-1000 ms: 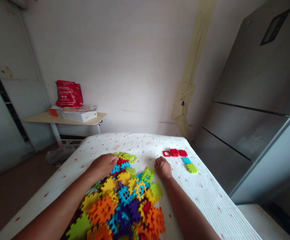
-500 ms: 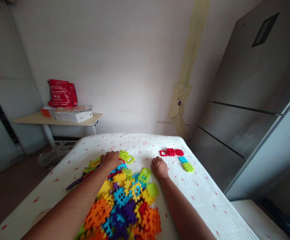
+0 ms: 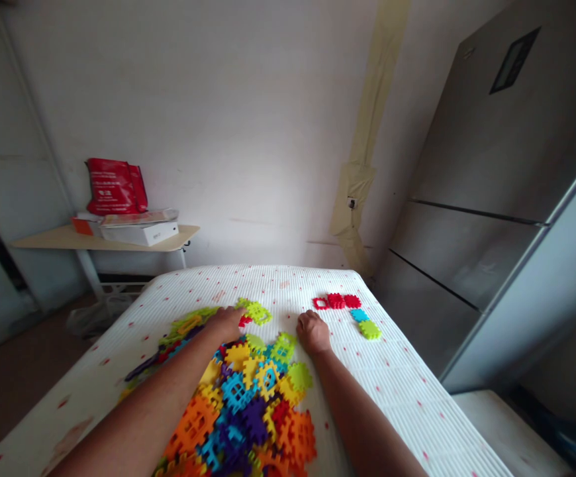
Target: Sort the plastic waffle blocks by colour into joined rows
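A heap of toothed plastic building blocks (image 3: 253,414) in orange, purple, blue, yellow, red and green lies between my forearms. My left hand (image 3: 226,322) reaches over the heap's far side, palm down, with its fingers stretched toward a small red block (image 3: 244,320) and some lime green blocks (image 3: 257,311). Its fingertips are partly hidden. My right hand (image 3: 314,331) rests closed on the white cloth to the right of the heap; anything inside it is hidden. Farther right lie red blocks (image 3: 336,301), a blue block (image 3: 360,316) and a green block (image 3: 369,330) in a bent row.
White ribbed cloth with red specks (image 3: 397,397) covers the surface under the blocks. A grey refrigerator (image 3: 457,199) stands at the right. Behind on the left, a small table (image 3: 44,238) bears a white box (image 3: 142,233) and a red bag (image 3: 114,187).
My left hand has shifted slightly right across the heap, and a small red block now shows beside its fingertips. My right hand stays closed in place. The view has turned slightly right.
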`<state>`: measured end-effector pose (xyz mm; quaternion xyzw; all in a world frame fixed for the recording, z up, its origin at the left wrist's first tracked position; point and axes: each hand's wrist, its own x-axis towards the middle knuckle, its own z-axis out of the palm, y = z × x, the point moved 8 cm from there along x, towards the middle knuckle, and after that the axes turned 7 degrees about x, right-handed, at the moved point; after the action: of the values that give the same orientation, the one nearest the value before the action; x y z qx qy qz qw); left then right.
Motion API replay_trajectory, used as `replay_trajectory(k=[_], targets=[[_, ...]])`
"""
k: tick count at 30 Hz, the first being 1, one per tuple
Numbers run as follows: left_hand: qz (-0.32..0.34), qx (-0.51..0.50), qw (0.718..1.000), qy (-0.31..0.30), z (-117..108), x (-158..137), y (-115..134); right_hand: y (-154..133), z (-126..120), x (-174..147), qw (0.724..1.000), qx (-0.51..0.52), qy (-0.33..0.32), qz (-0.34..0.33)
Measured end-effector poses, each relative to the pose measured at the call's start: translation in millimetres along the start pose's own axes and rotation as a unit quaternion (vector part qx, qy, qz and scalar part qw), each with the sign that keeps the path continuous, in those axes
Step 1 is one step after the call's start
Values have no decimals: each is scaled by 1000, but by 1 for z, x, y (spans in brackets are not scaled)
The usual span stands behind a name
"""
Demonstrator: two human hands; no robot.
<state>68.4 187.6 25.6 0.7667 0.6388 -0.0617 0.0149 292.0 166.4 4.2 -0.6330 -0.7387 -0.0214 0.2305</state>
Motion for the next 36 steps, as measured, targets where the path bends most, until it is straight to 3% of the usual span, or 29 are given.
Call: replay_trajectory(k=[11,22,36], targets=[[-31,-5,999,13,2,5,1,-2,-3,0,1000,-1,7,-1],[-8,-34,999,30,2,3,4,1,1,1,1000,4,5,2],[93,-175,973,117,-55,-26,25,1,-1,0,1000,6,-1,15]])
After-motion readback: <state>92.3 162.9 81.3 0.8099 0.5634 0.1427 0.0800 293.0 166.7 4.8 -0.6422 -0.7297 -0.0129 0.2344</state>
